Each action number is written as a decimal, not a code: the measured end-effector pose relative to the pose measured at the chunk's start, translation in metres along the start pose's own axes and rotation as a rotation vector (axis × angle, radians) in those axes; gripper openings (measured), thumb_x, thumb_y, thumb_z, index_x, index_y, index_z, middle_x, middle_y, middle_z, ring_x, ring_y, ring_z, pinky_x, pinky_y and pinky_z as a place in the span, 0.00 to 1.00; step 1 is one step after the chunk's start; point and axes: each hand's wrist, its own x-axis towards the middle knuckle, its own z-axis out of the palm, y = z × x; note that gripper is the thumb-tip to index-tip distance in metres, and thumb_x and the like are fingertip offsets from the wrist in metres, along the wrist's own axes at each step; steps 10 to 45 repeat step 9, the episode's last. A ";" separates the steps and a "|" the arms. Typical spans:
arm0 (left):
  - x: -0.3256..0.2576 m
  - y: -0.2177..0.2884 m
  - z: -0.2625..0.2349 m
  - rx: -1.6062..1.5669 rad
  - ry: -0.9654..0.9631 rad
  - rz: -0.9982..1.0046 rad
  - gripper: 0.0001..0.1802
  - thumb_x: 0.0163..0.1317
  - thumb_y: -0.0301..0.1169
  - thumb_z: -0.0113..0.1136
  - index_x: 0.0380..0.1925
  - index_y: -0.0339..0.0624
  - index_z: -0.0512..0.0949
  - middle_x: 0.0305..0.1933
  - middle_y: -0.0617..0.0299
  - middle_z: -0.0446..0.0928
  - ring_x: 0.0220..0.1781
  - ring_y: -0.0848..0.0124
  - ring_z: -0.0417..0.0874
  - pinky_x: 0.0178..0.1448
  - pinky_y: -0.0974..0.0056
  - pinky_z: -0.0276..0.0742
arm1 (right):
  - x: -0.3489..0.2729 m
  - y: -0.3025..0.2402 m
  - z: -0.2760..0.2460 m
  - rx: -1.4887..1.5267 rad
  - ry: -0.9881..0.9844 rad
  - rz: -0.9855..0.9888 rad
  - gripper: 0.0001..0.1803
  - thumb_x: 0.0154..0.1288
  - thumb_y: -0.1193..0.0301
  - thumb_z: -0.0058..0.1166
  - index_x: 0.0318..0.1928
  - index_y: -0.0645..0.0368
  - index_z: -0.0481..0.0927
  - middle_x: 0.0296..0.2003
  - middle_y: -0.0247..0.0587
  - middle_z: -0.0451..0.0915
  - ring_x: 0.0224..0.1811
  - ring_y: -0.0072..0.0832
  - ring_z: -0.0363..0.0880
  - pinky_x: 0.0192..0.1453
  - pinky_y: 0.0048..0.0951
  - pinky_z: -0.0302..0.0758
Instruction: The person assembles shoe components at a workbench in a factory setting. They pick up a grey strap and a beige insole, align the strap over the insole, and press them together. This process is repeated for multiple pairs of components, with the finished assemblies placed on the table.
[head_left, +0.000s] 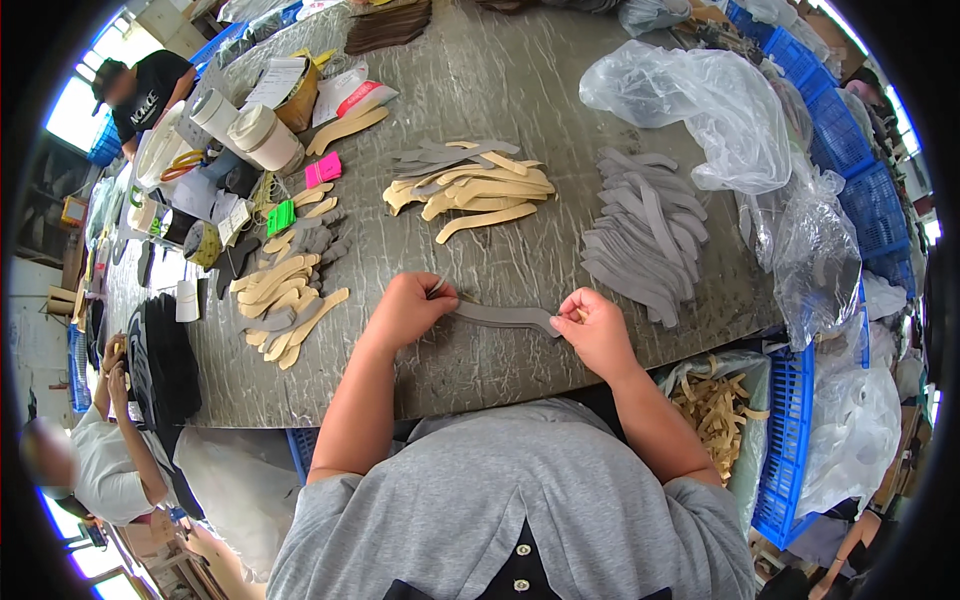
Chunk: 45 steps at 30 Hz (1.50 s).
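Note:
Near the table's front edge, a grey curved strip [505, 315] is stretched between my two hands. My left hand [408, 312] pinches its left end, with thumb and fingers pressed together. At the other end my right hand [597, 335] is closed on the strip, and a small beige edge shows at its fingertips. Beyond my hands lies a pile of beige strips [480, 190] with some grey ones among them. A large heap of grey strips [640, 235] is to the right, and a mixed pile of beige and grey strips [285, 300] lies to the left.
Clear plastic bags [700, 100] cover the table's right side beside blue crates [840, 130]. A blue basket [785, 440] by my right elbow stands near beige scraps [715, 410]. Jars [265, 140], scissors [183, 165] and sticky notes [322, 168] stand at left. Two people work on the left.

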 end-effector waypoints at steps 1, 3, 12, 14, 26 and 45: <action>0.001 -0.002 0.000 -0.004 -0.002 -0.006 0.08 0.53 0.28 0.67 0.31 0.35 0.84 0.21 0.62 0.78 0.24 0.76 0.73 0.31 0.66 0.71 | 0.001 0.002 0.000 0.009 -0.003 -0.001 0.08 0.59 0.82 0.60 0.34 0.61 0.73 0.28 0.27 0.75 0.30 0.12 0.70 0.35 0.18 0.70; 0.003 -0.006 0.000 -0.011 -0.001 -0.019 0.08 0.53 0.28 0.67 0.31 0.35 0.84 0.20 0.62 0.77 0.24 0.77 0.73 0.31 0.66 0.71 | 0.001 0.001 0.001 0.001 -0.012 0.010 0.08 0.59 0.82 0.60 0.34 0.61 0.73 0.28 0.27 0.75 0.30 0.12 0.70 0.35 0.18 0.70; 0.002 0.000 -0.002 0.002 -0.015 -0.018 0.08 0.53 0.29 0.66 0.31 0.36 0.84 0.20 0.62 0.77 0.23 0.77 0.73 0.30 0.66 0.71 | 0.003 0.004 0.001 -0.013 -0.012 0.010 0.08 0.60 0.82 0.60 0.34 0.61 0.73 0.28 0.28 0.75 0.30 0.12 0.70 0.35 0.17 0.70; 0.002 0.000 -0.002 0.002 -0.015 -0.018 0.08 0.53 0.29 0.66 0.31 0.36 0.84 0.20 0.62 0.77 0.23 0.77 0.73 0.30 0.66 0.71 | 0.003 0.004 0.001 -0.013 -0.012 0.010 0.08 0.60 0.82 0.60 0.34 0.61 0.73 0.28 0.28 0.75 0.30 0.12 0.70 0.35 0.17 0.70; 0.002 0.000 -0.002 0.002 -0.015 -0.018 0.08 0.53 0.29 0.66 0.31 0.36 0.84 0.20 0.62 0.77 0.23 0.77 0.73 0.30 0.66 0.71 | 0.003 0.004 0.001 -0.013 -0.012 0.010 0.08 0.60 0.82 0.60 0.34 0.61 0.73 0.28 0.28 0.75 0.30 0.12 0.70 0.35 0.17 0.70; 0.002 0.000 -0.002 0.002 -0.015 -0.018 0.08 0.53 0.29 0.66 0.31 0.36 0.84 0.20 0.62 0.77 0.23 0.77 0.73 0.30 0.66 0.71 | 0.003 0.004 0.001 -0.013 -0.012 0.010 0.08 0.60 0.82 0.60 0.34 0.61 0.73 0.28 0.28 0.75 0.30 0.12 0.70 0.35 0.17 0.70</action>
